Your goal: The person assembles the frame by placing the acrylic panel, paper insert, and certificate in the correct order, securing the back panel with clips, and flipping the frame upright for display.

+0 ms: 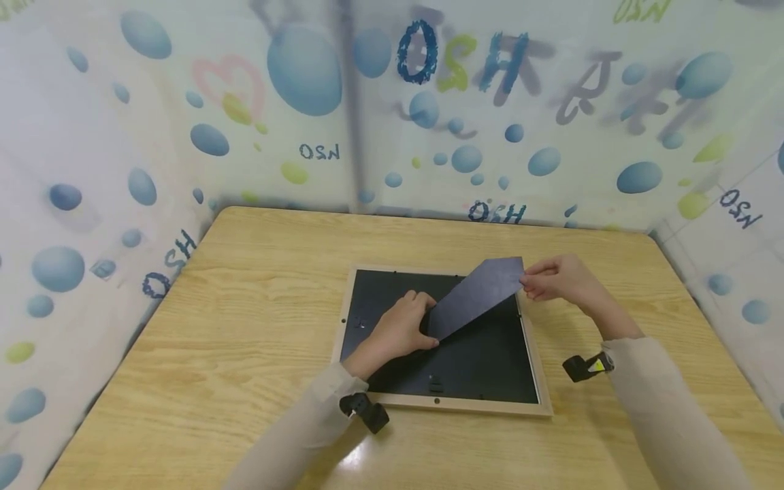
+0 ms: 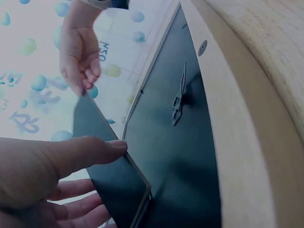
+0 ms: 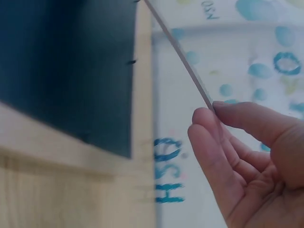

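A wooden picture frame [image 1: 545,398] lies face down on the table, its black back panel [image 1: 484,361] up. A dark grey thin board [image 1: 478,296] is tilted up over the frame. My left hand [image 1: 401,327] holds its lower end, thumb on top [image 2: 90,149], fingers underneath. My right hand [image 1: 554,278] pinches the raised far corner; the right wrist view shows the board edge-on [image 3: 183,59] between thumb and fingers [image 3: 223,142]. The left wrist view shows the board [image 2: 114,175], the back panel [image 2: 180,156] with a metal hanger clip [image 2: 179,97], and the right hand [image 2: 78,52] beyond.
The frame sits on a light wooden table [image 1: 245,313]. Plastic sheeting printed with blue bubbles and letters [image 1: 392,116] walls in the back and both sides. Small black wrist cameras [image 1: 367,412] [image 1: 588,366] sit at my cuffs.
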Demonstrator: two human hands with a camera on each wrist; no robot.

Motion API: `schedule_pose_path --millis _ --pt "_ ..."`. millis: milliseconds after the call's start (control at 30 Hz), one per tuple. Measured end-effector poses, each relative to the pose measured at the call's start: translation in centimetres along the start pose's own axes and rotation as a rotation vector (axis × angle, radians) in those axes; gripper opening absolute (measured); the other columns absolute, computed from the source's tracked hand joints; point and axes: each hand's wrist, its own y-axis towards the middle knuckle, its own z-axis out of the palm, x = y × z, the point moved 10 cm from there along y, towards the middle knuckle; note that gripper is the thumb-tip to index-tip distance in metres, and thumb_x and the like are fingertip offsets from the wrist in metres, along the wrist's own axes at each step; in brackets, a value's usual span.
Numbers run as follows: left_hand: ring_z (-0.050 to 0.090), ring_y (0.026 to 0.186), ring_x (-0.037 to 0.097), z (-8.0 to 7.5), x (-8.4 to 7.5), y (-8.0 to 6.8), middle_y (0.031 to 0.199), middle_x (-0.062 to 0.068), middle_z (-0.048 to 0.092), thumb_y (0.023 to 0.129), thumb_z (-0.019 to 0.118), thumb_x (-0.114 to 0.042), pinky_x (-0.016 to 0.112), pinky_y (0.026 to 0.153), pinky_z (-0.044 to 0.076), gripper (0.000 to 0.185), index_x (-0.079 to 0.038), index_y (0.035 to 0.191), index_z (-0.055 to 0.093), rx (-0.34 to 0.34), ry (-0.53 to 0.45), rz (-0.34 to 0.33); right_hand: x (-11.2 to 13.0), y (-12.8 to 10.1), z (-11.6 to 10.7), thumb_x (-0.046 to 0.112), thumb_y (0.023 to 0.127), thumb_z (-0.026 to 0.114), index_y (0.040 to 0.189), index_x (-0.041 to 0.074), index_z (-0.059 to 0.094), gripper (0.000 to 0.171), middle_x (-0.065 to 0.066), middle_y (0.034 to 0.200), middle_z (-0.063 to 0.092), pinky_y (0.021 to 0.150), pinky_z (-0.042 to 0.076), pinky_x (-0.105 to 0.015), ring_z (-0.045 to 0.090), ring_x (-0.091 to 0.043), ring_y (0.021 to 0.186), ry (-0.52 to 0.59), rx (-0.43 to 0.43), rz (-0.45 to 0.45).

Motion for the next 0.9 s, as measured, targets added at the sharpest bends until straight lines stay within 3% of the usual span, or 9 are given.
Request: schedule_pose_path --millis 333,600,900 --pt "0.049 0.094 0.019 -0.8 -0.2 -1.0 0.105 0.009 0.047 0.072 0.079 -0.019 0.027 0.076 0.046 0.058 -0.001 0.117 0.046 -0.029 -0.093 0.061 4.5 -2.2 -0.3 0.015 0.087 0.064 0.112 -0.017 0.052 0.041 -0.013 0.086 0.068 0.066 0.054 -0.03 0.066 -0.014 0.07 -0.01 -0.067 -0.094" --pt "0.046 0.094 0.02 -1.1 0.3 -1.7 0.104 0.012 0.045 0.072 0.079 -0.017 0.029 0.077 0.045 0.059 -0.002 0.116 0.042 -0.048 -0.168 0.08 8.3 -4.1 0.7 0.019 0.086 0.065 0.11 -0.01 0.057 0.038 -0.012 0.088 0.068 0.067 0.054 -0.028 0.066 -0.013 0.072 -0.059 -0.122 -0.168" --pt "0.043 0.09 0.021 -1.7 0.6 -2.2 0.103 0.015 0.043 0.071 0.08 -0.015 0.031 0.072 0.042 0.06 -0.005 0.112 0.037 -0.054 -0.24 0.086 12.3 -6.1 2.3 0.009 0.085 0.065 0.105 -0.008 0.062 0.027 -0.018 0.085 0.067 0.065 0.054 -0.026 0.066 -0.009 0.069 -0.102 -0.171 -0.353"
